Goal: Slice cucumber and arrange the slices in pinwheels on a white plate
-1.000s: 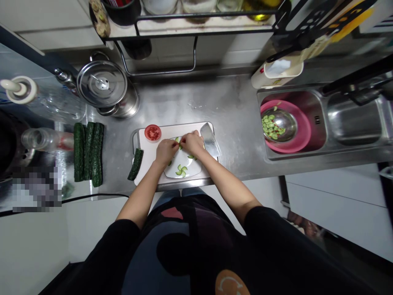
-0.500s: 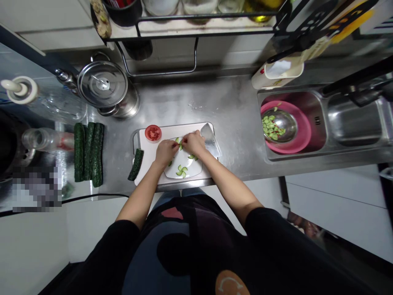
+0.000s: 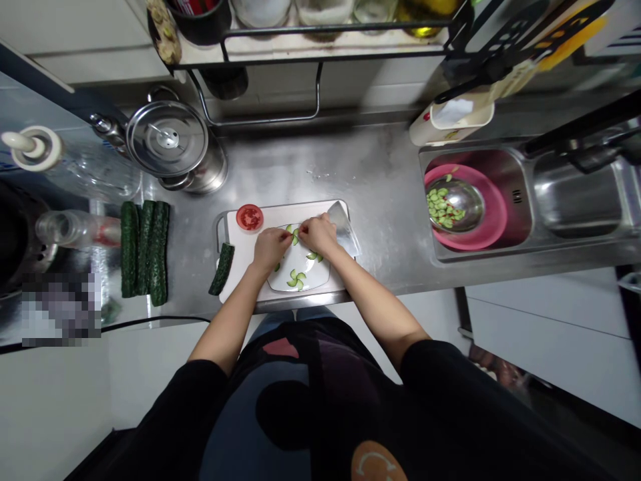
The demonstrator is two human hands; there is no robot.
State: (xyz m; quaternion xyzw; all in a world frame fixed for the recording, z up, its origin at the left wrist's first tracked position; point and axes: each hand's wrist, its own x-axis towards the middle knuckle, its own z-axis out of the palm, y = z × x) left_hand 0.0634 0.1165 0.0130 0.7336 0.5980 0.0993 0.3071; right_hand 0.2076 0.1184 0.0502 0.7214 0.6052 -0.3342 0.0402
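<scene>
A white plate (image 3: pixel 285 284) lies on a white cutting board (image 3: pixel 233 284), with cut cucumber slices (image 3: pixel 296 279) set in pinwheel shapes on it. Over the plate's far part, my left hand (image 3: pixel 270 248) is closed, its fingertips pinched at a cucumber slice. Facing it, my right hand (image 3: pixel 319 234) also pinches at the slices there; the fingers partly hide them. Right of my right hand, a cleaver (image 3: pixel 343 229) rests flat on the board. A small red dish (image 3: pixel 249 218) with red pieces sits at the board's far left. A cucumber piece (image 3: pixel 222 268) lies across the left edge.
Whole cucumbers (image 3: pixel 144 250) lie side by side on the left, near a glass jar (image 3: pixel 70 227). A lidded steel pot (image 3: pixel 167 137) stands behind. In the sink at right, a pink basin (image 3: pixel 495 214) holds a metal bowl (image 3: pixel 473 204) of green slices. A rack (image 3: pixel 340 57) overhangs the counter.
My right hand has shifted slightly to the right, its fingertips a little farther from my left hand's. My left hand stays in about the same place.
</scene>
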